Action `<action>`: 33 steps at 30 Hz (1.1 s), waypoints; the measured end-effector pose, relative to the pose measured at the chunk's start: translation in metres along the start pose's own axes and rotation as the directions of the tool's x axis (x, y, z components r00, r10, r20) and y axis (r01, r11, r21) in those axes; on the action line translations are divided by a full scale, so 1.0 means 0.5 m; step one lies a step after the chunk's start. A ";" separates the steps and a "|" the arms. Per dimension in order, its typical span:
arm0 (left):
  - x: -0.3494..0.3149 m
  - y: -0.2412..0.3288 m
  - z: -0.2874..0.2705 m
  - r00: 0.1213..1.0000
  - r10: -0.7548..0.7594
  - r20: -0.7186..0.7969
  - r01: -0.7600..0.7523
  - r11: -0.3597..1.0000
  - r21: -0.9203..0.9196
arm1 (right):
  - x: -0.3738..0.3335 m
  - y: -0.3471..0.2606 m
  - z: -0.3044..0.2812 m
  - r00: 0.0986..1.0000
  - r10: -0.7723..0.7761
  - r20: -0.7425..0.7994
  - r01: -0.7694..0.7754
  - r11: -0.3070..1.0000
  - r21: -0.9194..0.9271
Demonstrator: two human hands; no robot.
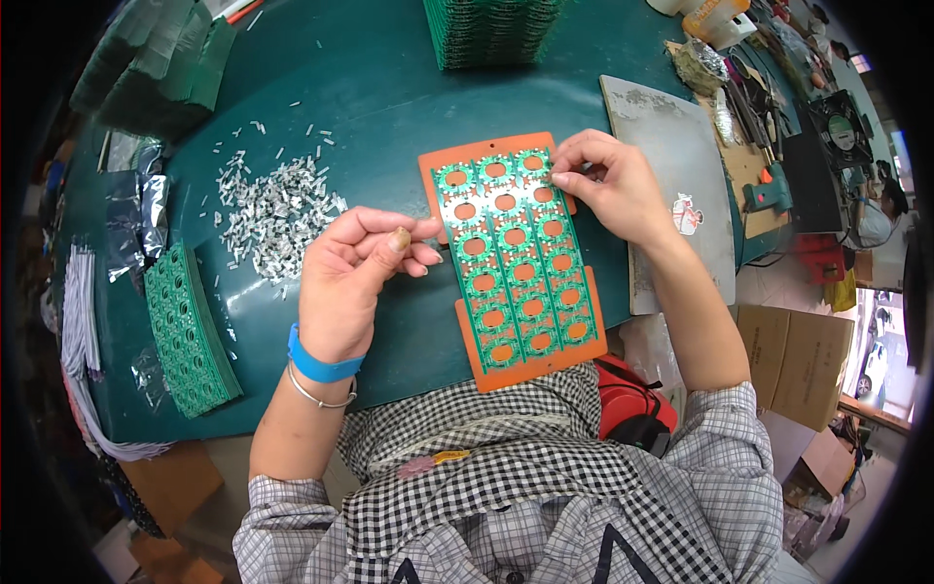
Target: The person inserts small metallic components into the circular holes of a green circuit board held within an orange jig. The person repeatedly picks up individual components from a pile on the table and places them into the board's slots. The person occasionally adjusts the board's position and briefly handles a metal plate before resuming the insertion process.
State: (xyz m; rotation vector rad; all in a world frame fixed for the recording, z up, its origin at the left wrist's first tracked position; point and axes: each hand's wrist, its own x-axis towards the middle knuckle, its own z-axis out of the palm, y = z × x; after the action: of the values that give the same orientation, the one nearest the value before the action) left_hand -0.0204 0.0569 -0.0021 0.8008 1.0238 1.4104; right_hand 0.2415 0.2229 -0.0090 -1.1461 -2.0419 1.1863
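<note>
In front of me a green circuit board panel, with rows of round boards, lies on an orange plate-like fixture whose edges show around it. My left hand is beside the panel's upper left edge, its thumb and fingertips drawn together. Whatever those fingers may hold is too small to name. At the panel's upper right corner, my right hand pinches thumb and index finger together close to the board. What lies in that pinch is hidden. Left of the panel spreads a loose pile of small white and silvery parts.
Another panel stack and a bundle of white wires lie at the left. Tall green stacks stand at the back left and back centre. A worn grey metal sheet lies at right, with tools beyond it.
</note>
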 end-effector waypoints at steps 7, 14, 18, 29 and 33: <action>-0.001 -0.004 -0.012 0.998 -0.068 -0.018 0.068 0.998 0.011 | 0.004 -0.003 0.004 1.000 -0.014 0.014 0.014 1.000 -0.013; 0.004 -0.006 -0.023 0.996 -0.079 -0.038 0.079 0.997 -0.012 | 0.008 0.004 0.010 0.999 -0.043 0.022 0.043 0.999 -0.015; 0.004 -0.003 -0.012 0.993 -0.094 -0.066 0.093 0.995 -0.025 | 0.005 0.006 0.012 0.998 -0.058 0.009 0.058 0.998 0.006; 0.004 -0.002 -0.017 0.991 -0.086 -0.101 0.081 0.995 -0.050 | 0.006 0.008 0.018 0.961 -0.273 0.045 0.276 0.945 -0.174; 0.003 -0.019 -0.020 0.994 0.009 -0.112 -0.001 0.997 0.072 | 0.003 -0.008 0.008 0.956 -0.286 0.062 0.292 0.933 -0.211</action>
State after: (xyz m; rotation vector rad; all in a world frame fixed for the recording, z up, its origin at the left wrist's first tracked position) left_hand -0.0259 0.0569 -0.0150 0.7840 1.1654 1.4432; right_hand 0.2362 0.2215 -0.0074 -0.8836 -2.3133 0.8563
